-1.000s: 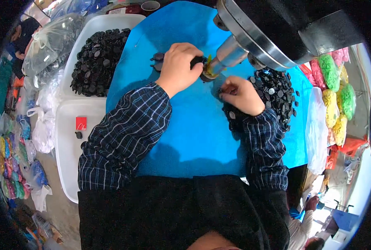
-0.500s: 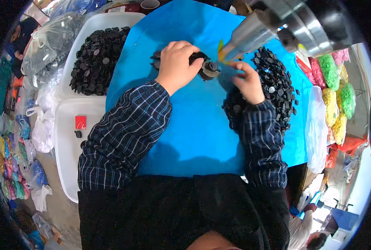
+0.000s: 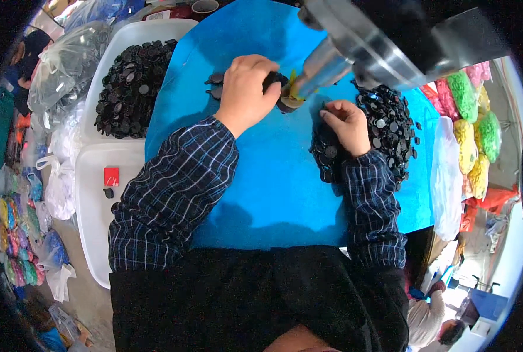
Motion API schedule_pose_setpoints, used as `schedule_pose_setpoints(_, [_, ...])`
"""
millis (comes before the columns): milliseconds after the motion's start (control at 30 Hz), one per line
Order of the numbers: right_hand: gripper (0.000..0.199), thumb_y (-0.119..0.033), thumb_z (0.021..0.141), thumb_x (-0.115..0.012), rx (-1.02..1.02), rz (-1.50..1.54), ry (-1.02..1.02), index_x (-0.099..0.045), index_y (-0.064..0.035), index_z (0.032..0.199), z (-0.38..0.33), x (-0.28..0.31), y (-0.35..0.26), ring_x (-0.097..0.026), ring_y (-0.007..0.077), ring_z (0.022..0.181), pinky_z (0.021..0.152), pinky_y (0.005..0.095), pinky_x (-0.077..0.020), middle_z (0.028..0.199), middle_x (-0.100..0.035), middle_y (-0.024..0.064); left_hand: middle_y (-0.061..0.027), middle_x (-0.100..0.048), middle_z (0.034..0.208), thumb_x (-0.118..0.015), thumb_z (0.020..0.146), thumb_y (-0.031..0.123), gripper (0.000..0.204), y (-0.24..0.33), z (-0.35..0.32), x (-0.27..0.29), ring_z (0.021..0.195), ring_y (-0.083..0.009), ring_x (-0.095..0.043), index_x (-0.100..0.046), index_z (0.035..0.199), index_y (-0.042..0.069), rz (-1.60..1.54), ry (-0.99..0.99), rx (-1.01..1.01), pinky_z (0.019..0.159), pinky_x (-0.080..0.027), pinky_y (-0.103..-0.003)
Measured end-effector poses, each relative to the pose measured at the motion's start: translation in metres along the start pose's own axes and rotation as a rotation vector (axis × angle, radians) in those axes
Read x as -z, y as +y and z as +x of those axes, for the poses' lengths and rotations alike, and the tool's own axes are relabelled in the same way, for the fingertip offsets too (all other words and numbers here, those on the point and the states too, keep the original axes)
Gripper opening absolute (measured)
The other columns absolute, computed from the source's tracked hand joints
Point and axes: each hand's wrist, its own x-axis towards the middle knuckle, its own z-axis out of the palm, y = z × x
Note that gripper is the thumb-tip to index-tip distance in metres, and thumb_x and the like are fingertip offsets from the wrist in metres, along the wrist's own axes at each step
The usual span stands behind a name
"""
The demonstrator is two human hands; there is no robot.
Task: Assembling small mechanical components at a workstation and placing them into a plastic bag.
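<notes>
1. Right hand rests curled on a heap of small, flat black discs; whether it pinches one cannot be told.
2. Left hand grips a dark round piece beneath the shiny metal press cylinder.
3. Smooth blue tabletop.
4. White tray, piled with discs.

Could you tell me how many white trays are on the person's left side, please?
2: the far white tray holds black discs; the near white tray holds a red card. Others may be hidden.
</notes>
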Motion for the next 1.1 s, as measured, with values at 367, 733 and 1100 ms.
schedule_pose_setpoints(367, [0.023, 0.009, 0.08, -0.062, 0.137, 0.631, -0.08, -0.057, -0.0024, 0.1, 0.028, -0.043, -0.015, -0.058, 0.0132, 0.098, 0.087, 0.0276, -0.0473, 0.105, -0.062, 0.005, -0.008, -0.063, 0.1, -0.069, 0.075, 0.022, 0.023, -0.001, 0.0, -0.002, 0.101, -0.0299, -0.054, -0.069, 0.093, 0.007, 0.039, -0.109, 0.003, 0.087, -0.041, -0.045])
schedule_pose_setpoints(733, [0.029, 0.008, 0.075, -0.064, 0.185, -0.226, -0.093, -0.059, -0.0043, 0.101, 0.009, 0.011, -0.028, -0.055, 0.0139, 0.1, 0.087, 0.0265, -0.0437, 0.101, -0.061, 0.0029, -0.0089, -0.063, 0.101, -0.069, 0.075, 0.02, 0.023, -0.006, -0.003, 0.0, 0.102, -0.0309, -0.054, -0.069, 0.093, 0.007, 0.006, -0.037, 0.096, 0.087, -0.042, -0.045])
schedule_pose_setpoints(1100, [0.041, 0.006, 0.074, -0.069, -0.032, 0.279, 0.012, -0.052, -0.0043, 0.11, 0.016, -0.006, -0.018, -0.059, 0.0138, 0.092, 0.082, 0.0263, -0.0474, 0.098, -0.061, 0.0029, -0.0097, -0.064, 0.1, -0.067, 0.075, 0.021, 0.023, 0.001, 0.001, -0.002, 0.1, -0.0329, -0.055, -0.069, 0.092, 0.007, -0.016, -0.076, -0.082, 0.086, -0.044, -0.044])
